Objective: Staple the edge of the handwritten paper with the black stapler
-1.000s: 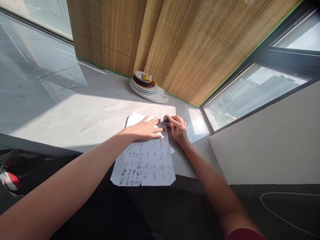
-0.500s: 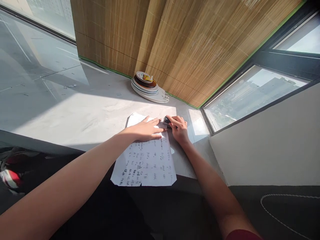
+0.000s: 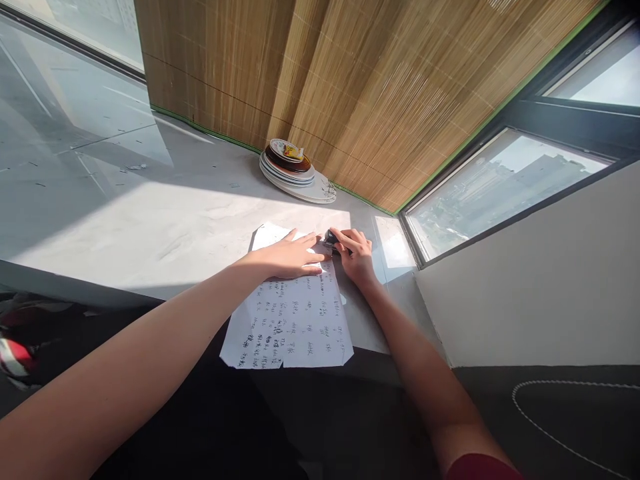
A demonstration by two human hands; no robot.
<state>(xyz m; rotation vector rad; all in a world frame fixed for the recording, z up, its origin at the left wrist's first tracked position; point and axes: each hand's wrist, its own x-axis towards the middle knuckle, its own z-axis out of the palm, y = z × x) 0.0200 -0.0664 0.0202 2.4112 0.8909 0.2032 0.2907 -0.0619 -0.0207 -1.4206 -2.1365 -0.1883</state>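
Note:
A sheet of white paper (image 3: 305,320) with handwriting and cut corners lies on the grey counter, its near end reaching past the front edge. My left hand (image 3: 293,258) rests flat on the far part of the sheet with fingers spread. At the paper's far right edge, my right hand (image 3: 357,255) grips a small black stapler (image 3: 329,238) with a shiny metal front. My fingers cover most of it, so whether its jaws are pressed together is hidden. The left fingertips are close to the stapler's front.
Behind the paper stands a stack of plates (image 3: 287,172) with a small yellow packet (image 3: 293,153) on top. A bamboo blind (image 3: 350,93) hangs behind the counter (image 3: 200,227). Small dark bits lie at left. A white wall (image 3: 530,280) and window bound the right; a cord (image 3: 543,427) hangs lower right.
The whole view has shifted slightly. Both hands, the paper and the stapler keep nearly the same places relative to each other.

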